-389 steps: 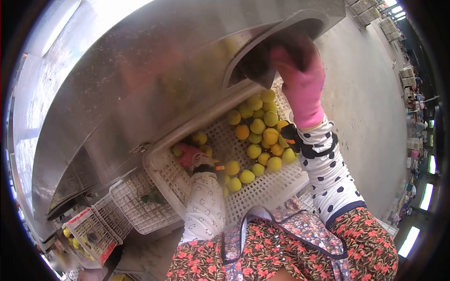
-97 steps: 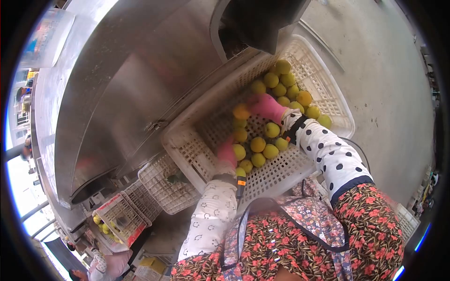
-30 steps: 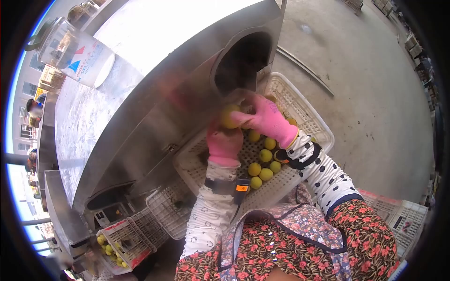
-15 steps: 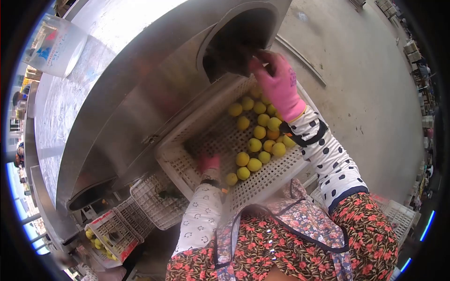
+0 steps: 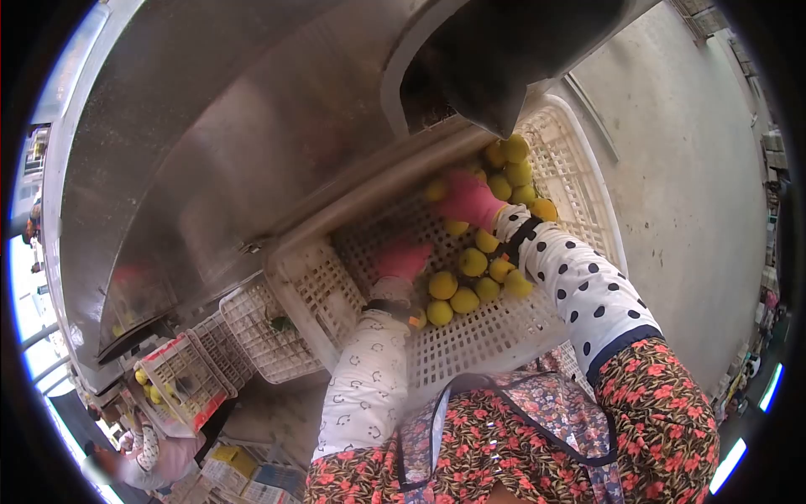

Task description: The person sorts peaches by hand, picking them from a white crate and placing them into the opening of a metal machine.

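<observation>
Yellow fruit (image 5: 470, 265) heaped in white crate (image 5: 504, 336) beneath steel chute (image 5: 495, 76). Right hand (image 5: 468, 199) upon pile, left hand (image 5: 401, 259) beside; fingers' closure not discernible. Risk: bruising or spill over rim if raked roughly.

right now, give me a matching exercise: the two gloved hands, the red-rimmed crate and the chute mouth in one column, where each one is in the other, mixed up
Column one
1. left hand
2. right hand
3. red-rimmed crate
4. chute mouth

Column two
A. far lower left, away from both hands
B. in the big white crate, on the far end of the fruit pile, just under the steel machine
C. in the big white crate, towards its left wall, beside the fruit pile
D. in the steel machine, above the big white crate's far edge

Pairs: 1-C, 2-B, 3-A, 4-D
</observation>
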Available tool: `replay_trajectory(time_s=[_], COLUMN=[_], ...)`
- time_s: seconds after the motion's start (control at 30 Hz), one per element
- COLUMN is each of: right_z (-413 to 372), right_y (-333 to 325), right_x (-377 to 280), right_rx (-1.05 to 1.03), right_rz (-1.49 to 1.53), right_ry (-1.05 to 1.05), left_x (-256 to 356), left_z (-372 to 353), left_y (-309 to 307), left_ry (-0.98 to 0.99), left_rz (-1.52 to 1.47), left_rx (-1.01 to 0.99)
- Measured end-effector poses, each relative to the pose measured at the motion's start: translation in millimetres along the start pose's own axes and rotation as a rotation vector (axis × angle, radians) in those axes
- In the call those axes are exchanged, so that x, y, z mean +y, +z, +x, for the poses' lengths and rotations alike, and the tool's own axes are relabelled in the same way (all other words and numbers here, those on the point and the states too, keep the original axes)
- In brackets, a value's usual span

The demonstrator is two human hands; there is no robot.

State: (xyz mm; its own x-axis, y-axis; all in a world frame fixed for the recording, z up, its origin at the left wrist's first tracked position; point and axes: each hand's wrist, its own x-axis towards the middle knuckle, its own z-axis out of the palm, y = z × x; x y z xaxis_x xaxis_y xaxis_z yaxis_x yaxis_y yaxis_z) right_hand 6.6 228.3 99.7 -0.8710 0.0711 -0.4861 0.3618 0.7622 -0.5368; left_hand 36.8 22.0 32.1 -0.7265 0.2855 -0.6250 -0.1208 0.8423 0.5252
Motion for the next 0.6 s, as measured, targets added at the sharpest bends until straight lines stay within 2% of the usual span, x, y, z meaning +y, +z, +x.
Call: replay_trajectory(time_s=[0.13,0.17,0.27,0.33,0.37,0.43,0.47,0.53,0.6], right_z=[-71,-88,-125,-129,-121,-101,-88,-52,-40], right_y=[-71,-89,-127,-142,-144,-148,-144,-127,-131], right_x=[-28,-36,-56,-71,-75,-88,-88,-75,-84], right_rx=[-0.099,-0.057,0.101,0.249,0.369,0.606,0.647,0.709,0.740], right_rz=[0.834,0.865,0.925,0.919,0.779,0.507,0.338,0.004,-0.115], right_ry=[-0.112,-0.131,-0.186,-0.262,-0.276,-0.281,-0.268,-0.218,-0.098], left_x=[76,95,95,86,76,45,34,29,55], left_z=[23,24,56,60,63,60,59,41,7], left_y=[10,6,42,51,53,49,38,18,-26], left_ry=[0.247,0.299,0.211,0.172,0.152,0.093,0.092,0.079,0.021], left_rz=[0.082,0.139,0.378,0.359,0.359,0.012,-0.201,-0.579,-0.841], left_rx=[-0.095,-0.141,-0.379,-0.361,-0.348,-0.346,-0.481,-0.489,-0.444])
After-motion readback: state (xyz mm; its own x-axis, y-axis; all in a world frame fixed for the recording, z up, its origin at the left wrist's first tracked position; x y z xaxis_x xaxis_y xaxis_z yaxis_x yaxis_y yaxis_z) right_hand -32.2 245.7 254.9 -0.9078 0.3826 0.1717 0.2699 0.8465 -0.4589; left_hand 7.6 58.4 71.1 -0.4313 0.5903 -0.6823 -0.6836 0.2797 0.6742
